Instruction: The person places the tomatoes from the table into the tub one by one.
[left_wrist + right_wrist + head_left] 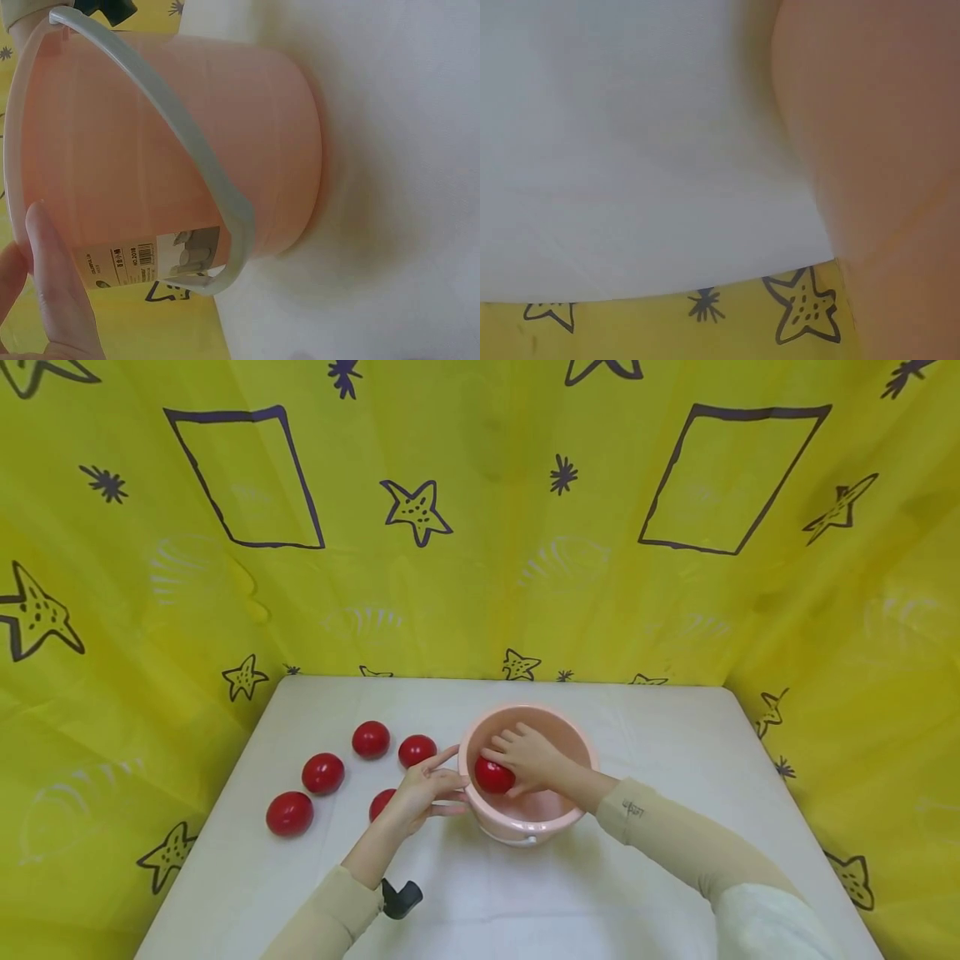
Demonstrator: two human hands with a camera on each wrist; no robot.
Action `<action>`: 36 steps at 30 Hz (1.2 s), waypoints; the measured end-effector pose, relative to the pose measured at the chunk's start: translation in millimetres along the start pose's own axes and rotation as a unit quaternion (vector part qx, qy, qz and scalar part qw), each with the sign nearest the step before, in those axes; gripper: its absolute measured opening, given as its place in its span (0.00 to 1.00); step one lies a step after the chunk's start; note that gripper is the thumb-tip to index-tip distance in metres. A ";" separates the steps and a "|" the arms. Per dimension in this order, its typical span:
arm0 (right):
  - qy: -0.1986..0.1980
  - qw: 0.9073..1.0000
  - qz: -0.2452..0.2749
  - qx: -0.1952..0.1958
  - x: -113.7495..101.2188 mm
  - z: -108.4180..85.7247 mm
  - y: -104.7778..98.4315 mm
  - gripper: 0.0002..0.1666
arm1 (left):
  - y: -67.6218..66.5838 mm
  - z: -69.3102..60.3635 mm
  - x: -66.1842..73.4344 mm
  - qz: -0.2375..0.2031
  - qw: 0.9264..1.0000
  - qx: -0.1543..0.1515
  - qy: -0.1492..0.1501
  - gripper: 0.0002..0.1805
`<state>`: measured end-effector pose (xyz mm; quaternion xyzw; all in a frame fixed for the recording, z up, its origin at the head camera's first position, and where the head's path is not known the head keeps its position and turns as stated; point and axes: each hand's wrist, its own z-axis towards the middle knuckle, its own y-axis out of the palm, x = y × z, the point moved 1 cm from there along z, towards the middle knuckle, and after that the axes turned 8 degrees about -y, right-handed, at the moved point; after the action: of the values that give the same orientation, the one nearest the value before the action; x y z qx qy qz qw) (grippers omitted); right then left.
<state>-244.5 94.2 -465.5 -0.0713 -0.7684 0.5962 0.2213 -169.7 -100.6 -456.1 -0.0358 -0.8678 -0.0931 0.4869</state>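
Note:
A pink bucket [525,827] stands on the table, a little right of the middle in the head view. The right hand [531,758] reaches down inside it, its fingers around a red ball [494,775] near the bucket's left wall. At the left of the rim, the left hand [426,789] touches the bucket with fingers spread and fairly straight. The left wrist view shows the bucket's side [135,135] with its pale handle [180,127] hanging down, and fingers [60,292] against the wall by the rim. Only the bucket's outside [870,127] fills the right of the right wrist view.
Left of the bucket, several red balls lie on the white table [660,760]: one ball [417,751] by the left fingertips, another [382,803] partly behind the left hand, others [323,773] farther left. A yellow patterned curtain [480,568] surrounds the table's back and sides.

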 end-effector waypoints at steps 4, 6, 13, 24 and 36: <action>-0.007 1.000 -0.026 -0.016 -0.8 1.8 2.8 0.45 | 0.3 0.3 0.4 0.002 1.000 0.002 0.002 0.34; -0.008 0.999 -0.047 -0.022 -1.1 3.0 5.1 0.44 | 0.1 0.4 0.8 0.002 1.000 0.001 0.002 0.34; 0.001 0.992 -0.104 -0.071 -4.3 5.8 11.3 0.45 | 0.0 -0.7 1.8 -0.001 1.000 -0.001 0.000 0.35; 0.034 0.988 -0.114 -0.098 -7.1 6.6 12.4 0.39 | -0.1 -0.9 1.4 0.000 1.000 -0.002 0.002 0.33; 0.022 0.999 -0.022 0.039 0.0 -2.5 -6.0 0.31 | 0.2 -1.1 0.4 0.003 1.000 0.000 0.000 0.34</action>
<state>-242.6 94.7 -459.4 -0.0591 -0.7409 0.6191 0.2535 -168.9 -100.6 -455.2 -0.0380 -0.8674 -0.0917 0.4875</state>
